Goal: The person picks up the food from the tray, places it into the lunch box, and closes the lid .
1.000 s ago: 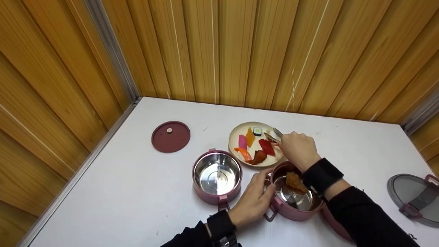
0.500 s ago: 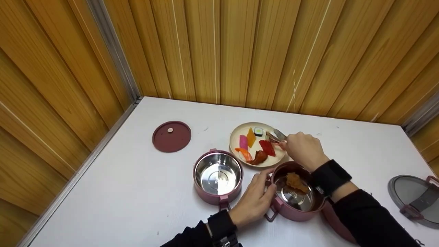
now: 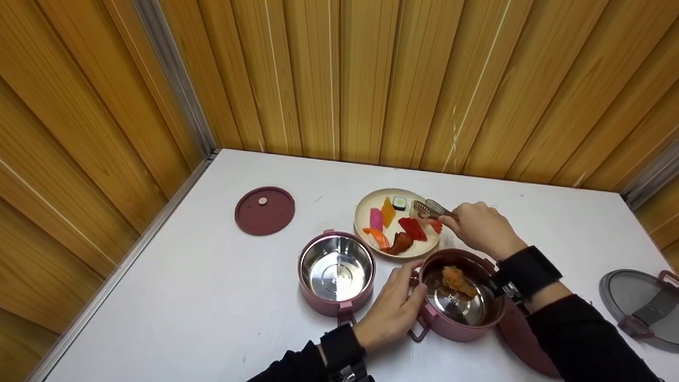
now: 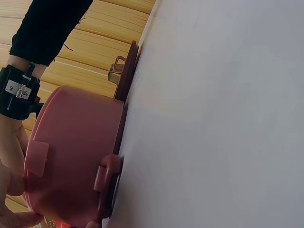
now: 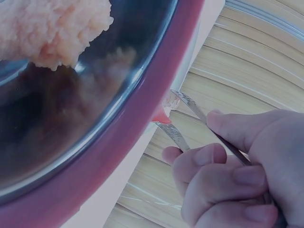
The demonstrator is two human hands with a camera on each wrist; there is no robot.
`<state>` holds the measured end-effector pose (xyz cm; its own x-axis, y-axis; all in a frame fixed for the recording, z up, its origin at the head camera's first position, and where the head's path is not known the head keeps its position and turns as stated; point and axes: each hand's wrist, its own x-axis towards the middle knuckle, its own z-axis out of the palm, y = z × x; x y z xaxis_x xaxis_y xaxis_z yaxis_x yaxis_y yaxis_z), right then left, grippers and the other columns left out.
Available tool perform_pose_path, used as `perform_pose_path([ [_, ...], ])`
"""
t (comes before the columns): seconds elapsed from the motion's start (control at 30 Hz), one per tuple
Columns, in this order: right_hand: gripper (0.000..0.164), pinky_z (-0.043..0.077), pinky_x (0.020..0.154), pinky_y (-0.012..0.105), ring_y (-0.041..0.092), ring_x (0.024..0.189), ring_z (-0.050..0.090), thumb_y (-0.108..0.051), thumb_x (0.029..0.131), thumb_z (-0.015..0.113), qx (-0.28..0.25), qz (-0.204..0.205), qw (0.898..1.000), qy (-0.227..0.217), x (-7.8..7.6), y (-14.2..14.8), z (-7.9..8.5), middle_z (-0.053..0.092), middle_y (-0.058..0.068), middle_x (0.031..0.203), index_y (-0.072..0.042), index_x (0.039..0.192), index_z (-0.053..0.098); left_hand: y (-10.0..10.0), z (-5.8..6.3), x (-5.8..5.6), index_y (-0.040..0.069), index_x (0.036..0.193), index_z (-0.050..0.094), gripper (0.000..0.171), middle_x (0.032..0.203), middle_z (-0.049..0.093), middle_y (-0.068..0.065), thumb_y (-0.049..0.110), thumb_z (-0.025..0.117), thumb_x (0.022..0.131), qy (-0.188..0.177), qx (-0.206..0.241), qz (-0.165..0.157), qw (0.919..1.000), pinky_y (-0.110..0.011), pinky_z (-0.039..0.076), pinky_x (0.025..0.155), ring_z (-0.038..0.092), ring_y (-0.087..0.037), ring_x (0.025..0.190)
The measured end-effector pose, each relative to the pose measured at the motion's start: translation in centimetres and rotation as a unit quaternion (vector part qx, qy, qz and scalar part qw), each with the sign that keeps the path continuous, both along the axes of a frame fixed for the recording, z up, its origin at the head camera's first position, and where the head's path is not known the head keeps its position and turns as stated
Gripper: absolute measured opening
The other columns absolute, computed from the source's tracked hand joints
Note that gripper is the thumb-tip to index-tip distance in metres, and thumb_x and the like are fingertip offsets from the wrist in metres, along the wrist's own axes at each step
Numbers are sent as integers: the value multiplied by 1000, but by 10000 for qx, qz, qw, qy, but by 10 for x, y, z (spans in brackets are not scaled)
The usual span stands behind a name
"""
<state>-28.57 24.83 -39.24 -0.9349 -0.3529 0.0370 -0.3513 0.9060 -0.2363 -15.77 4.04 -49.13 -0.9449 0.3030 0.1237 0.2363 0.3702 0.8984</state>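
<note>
My right hand (image 3: 485, 231) grips a pair of metal tongs (image 3: 436, 211), their tips spread over the right side of a cream plate (image 3: 366, 204). A red-and-white sushi piece (image 5: 164, 111) shows between the tong tips in the right wrist view. My left hand (image 3: 390, 307) holds the left side of a pink steel-lined pot (image 3: 459, 331), thumb at its rim. Inside this pot lies a piece of fried chicken (image 3: 457, 282). The plate also carries red slices (image 3: 412, 229), a drumstick (image 3: 401, 243), a salmon sushi (image 3: 376, 239), a sushi roll (image 3: 399, 202) and pink and yellow pieces.
A second pink pot (image 3: 337, 276) stands left of my left hand. One maroon lid (image 3: 265, 217) lies at the back left, and a maroon disc (image 3: 528, 342) sits right of the held pot. A glass lid (image 3: 636, 302) is at the far right. Wood-patterned walls border the white table.
My right hand has shifted a little to the right with the tongs, whose tips also moved right, and the red-tailed sushi piece shows more. My left hand and the pots stay put.
</note>
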Motion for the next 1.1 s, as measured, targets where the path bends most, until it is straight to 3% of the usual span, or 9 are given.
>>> perform_pose_path([
  [0.27, 44, 39, 58, 33, 19, 63, 50, -31, 114, 61, -254, 41, 9989, -393, -4, 6, 1, 57, 2, 69, 5, 98, 81, 0, 0, 0, 21, 161, 50, 48, 146, 61, -13, 31, 50, 115, 47, 6, -6, 10000, -44, 51, 120, 61, -25, 137],
  [0.43, 47, 34, 57, 30, 16, 61, 44, -33, 114, 60, -441, 15, 9964, -724, -4, 7, 0, 43, -2, 67, 9, 107, 81, 0, -1, 0, 20, 161, 50, 47, 144, 61, -12, 30, 49, 115, 55, 34, -24, 10000, -41, 51, 118, 60, -22, 134],
  [0.53, 50, 34, 58, 31, 17, 63, 44, -35, 115, 58, -469, 25, 9955, -824, -5, 8, -2, 43, -2, 68, 10, 114, 80, 0, -2, 0, 21, 161, 50, 48, 143, 61, -11, 29, 49, 114, 33, 72, -24, 10000, -39, 51, 117, 60, -19, 132],
  [0.8, 46, 47, 63, 41, 24, 67, 58, -34, 114, 58, -191, -2, 9992, -341, -4, 9, -5, 61, 5, 71, 3, 96, 80, 0, -2, 0, 21, 161, 50, 48, 146, 61, -12, 30, 50, 114, -13, 81, -33, 10000, -41, 51, 117, 60, -20, 134],
  [1.1, 46, 48, 60, 46, 28, 66, 60, -36, 114, 59, -73, -38, 9999, -63, 2, 2, -5, 63, 10, 73, 1, 93, 75, 0, -2, -1, 20, 163, 48, 49, 149, 60, -13, 31, 49, 115, -96, 23, -29, 9999, -44, 50, 120, 60, -24, 137],
])
